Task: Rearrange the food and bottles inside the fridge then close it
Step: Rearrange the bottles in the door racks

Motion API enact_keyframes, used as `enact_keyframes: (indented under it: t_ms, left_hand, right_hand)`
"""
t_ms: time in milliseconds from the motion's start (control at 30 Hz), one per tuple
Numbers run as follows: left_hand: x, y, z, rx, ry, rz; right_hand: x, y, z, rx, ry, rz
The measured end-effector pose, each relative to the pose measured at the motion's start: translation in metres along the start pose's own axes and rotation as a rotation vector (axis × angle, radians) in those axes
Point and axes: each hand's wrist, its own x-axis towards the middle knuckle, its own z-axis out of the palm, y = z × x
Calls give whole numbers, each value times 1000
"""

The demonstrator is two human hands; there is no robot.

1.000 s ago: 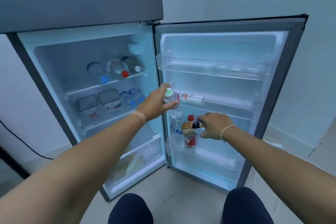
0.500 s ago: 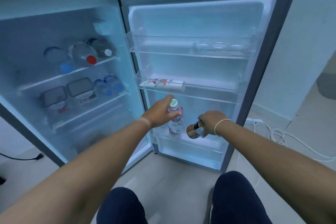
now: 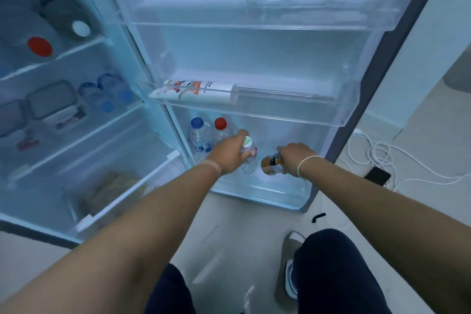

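Observation:
The fridge stands open, its door [image 3: 382,109] swung to the right. My left hand [image 3: 230,151] grips a clear bottle with a white-green cap [image 3: 248,158], held down in the bottom door bin [image 3: 277,192]. My right hand [image 3: 293,155] holds a brown bottle with a dark neck [image 3: 270,166] beside it in the same bin. A blue-capped water bottle [image 3: 200,135] and a red-capped bottle [image 3: 221,127] stand upright at the bin's left end. A white tube [image 3: 196,89] lies in the middle door bin.
Inside the fridge are lying bottles with a red cap [image 3: 39,46] and a white cap [image 3: 81,28], lidded boxes [image 3: 51,103], small blue-capped bottles [image 3: 109,95] and a crisper drawer [image 3: 114,186] with food. White cables [image 3: 377,158] and a dark phone [image 3: 377,176] lie on the floor.
The view has moved closer and lower. Both hands have gone down with their bottles into the bottom door bin, next to the blue-capped and red-capped bottles.

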Motion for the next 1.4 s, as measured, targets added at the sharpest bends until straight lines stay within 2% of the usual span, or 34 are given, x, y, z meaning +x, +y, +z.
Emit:
enact_keyframes:
  t_ms: [267, 467, 900, 1200, 1400]
  left_hand:
    - [41, -16, 30, 74, -98, -14]
    - [60, -20, 35, 40, -87, -64]
    - [70, -31, 44, 124, -54, -57]
    - [70, -31, 47, 167, -48, -35]
    - [71, -34, 48, 179, -48, -20]
  right_hand:
    - [35, 4, 23, 203, 44, 34]
    - [51, -3, 28, 279, 82, 7]
    - [59, -17, 22, 268, 210, -12]
    - [59, -10, 43, 93, 92, 51]
    - [61, -7, 47, 194, 129, 52]
